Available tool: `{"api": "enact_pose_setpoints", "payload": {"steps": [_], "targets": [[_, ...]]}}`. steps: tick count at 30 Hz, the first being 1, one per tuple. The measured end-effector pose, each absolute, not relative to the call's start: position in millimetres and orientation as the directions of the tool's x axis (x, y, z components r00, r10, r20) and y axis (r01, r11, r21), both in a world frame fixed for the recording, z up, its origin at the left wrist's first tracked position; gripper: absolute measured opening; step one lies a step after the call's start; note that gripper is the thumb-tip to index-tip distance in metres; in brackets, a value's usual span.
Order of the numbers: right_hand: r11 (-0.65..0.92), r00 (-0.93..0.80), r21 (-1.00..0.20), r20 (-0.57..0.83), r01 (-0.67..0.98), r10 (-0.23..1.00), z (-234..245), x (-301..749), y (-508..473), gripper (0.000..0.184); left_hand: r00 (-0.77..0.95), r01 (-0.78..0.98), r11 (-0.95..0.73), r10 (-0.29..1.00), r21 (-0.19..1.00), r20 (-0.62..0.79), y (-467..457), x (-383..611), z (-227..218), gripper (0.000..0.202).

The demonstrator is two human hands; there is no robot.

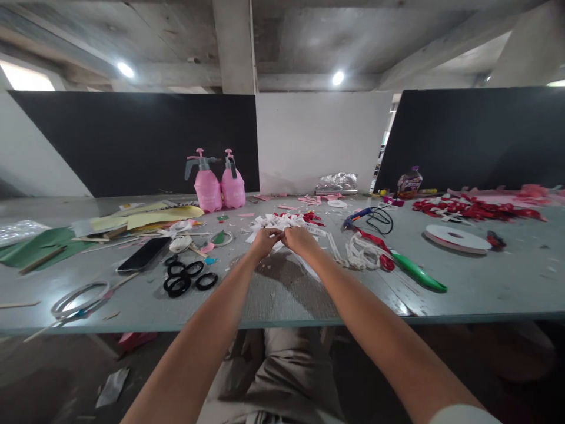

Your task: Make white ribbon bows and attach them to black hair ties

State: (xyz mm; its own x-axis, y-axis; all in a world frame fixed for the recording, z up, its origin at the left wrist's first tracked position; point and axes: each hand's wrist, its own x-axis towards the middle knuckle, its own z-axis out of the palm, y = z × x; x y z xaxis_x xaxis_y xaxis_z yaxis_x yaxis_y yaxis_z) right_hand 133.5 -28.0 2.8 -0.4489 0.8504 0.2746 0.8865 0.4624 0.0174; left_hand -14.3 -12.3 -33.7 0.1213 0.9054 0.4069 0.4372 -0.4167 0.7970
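Observation:
My left hand (pixel 266 240) and my right hand (pixel 298 238) meet at the middle of the table, fingers closed in a pinch. A bit of white ribbon shows at the fingertips, though most of it is hidden by the hands. Just beyond them lies a heap of short white ribbon pieces (pixel 282 221), with some red ribbon pieces (pixel 312 218) at its right. Right of my right hand are a blue glue gun (pixel 356 218) with a black cord, a tangle of white ribbon (pixel 364 252) and green-handled scissors or a similar tool (pixel 417 271).
On the left are a black phone (pixel 145 255), several black rings (pixel 189 277) and paper sheets (pixel 163 217). Two pink spray bottles (pixel 207 189) stand behind. A white ribbon spool (pixel 457 238), a red ribbon pile (pixel 481 208) and a dark bottle (pixel 409 182) are on the right.

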Motion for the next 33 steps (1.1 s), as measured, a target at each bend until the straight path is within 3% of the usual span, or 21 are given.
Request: {"api": "enact_pose_setpoints", "payload": {"steps": [6, 9, 15, 19, 21, 24, 28, 33], "targets": [[0.506, -0.489, 0.017, 0.288, 0.862, 0.823, 1.2, 135.3, -25.0, 0.036, 0.102, 0.428, -0.407, 0.909, 0.807, 0.404, -13.3, -15.4, -33.2, 0.024], [0.538, -0.499, -0.046, 0.317, 0.842, 0.807, 0.8, 141.9, -19.9, 0.032, 0.094, 0.374, -0.402, 0.913, 0.836, 0.397, -13.9, -13.8, -31.9, 0.025], [0.54, -0.305, -0.515, 0.472, 0.666, 0.827, -4.4, 151.9, -8.4, 0.028, 0.025, 0.026, -0.304, 0.953, 0.952, 0.303, -25.8, -7.6, -20.2, 0.035], [0.385, -0.316, -0.861, 0.283, 0.333, 0.906, -10.2, 146.5, -4.5, 0.045, 0.005, -0.134, -0.287, 0.957, 0.949, 0.29, -30.7, -6.6, -14.4, 0.034], [0.272, -0.322, -0.953, 0.218, 0.135, 0.921, -12.0, 142.9, -3.7, 0.05, 0.002, -0.163, -0.27, 0.962, 0.949, 0.274, -31.1, -6.2, -13.8, 0.035], [0.187, -0.333, -0.98, 0.199, -0.069, 0.922, -13.2, 139.1, -3.7, 0.048, 0.041, -0.172, -0.259, 0.962, 0.951, 0.269, -31.8, -4.8, -14.3, 0.035], [0.243, -0.287, -0.954, 0.286, -0.176, 0.914, -13.4, 136.4, -5.1, 0.038, 0.122, -0.184, -0.215, 0.963, 0.959, 0.239, -33.6, -2.7, -15.1, 0.034], [0.286, -0.172, -0.912, 0.345, -0.293, 0.923, -10.5, 135.6, -8.5, 0.049, 0.132, -0.21, -0.149, 0.975, 0.966, 0.178, -33.5, -2.9, -13.9, 0.035]]}}
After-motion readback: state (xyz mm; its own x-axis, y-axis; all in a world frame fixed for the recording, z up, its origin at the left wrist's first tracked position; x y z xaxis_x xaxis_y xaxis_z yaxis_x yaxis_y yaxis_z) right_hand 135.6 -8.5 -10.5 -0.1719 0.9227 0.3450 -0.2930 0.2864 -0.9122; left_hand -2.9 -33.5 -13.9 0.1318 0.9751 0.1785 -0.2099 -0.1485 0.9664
